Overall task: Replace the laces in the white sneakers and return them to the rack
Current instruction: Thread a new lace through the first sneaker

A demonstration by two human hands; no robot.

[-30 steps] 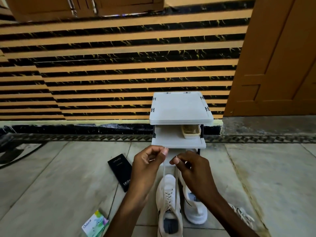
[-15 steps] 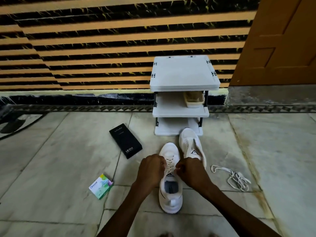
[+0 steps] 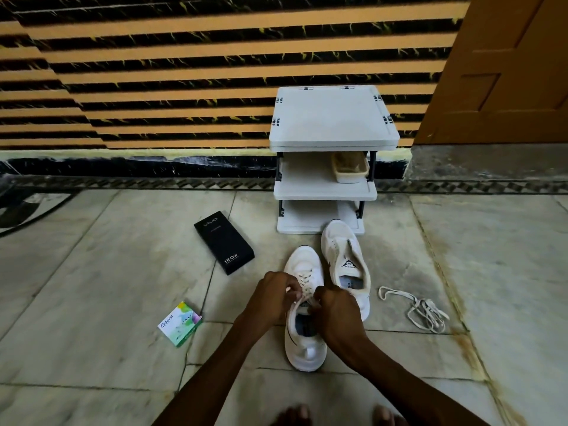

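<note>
Two white sneakers stand on the floor before a white three-shelf rack (image 3: 333,118). The near sneaker (image 3: 304,342) has a white lace threaded through its eyelets. My left hand (image 3: 275,295) and my right hand (image 3: 333,315) sit over its tongue, each pinching a lace end with closed fingers. The far sneaker (image 3: 345,256) has no lace and its tongue is folded open. A loose off-white lace (image 3: 421,309) lies in a tangle on the floor to the right.
A black phone box (image 3: 224,242) lies left of the sneakers and a small green Odonil box (image 3: 180,323) nearer to me. A beige tray (image 3: 350,167) sits on the rack's middle shelf. A striped wall and a brown door (image 3: 507,66) stand behind. My toes show at the bottom edge.
My hands came down from holding the lace ends raised in front of the rack to the top of the near sneaker. The view tilted downward.
</note>
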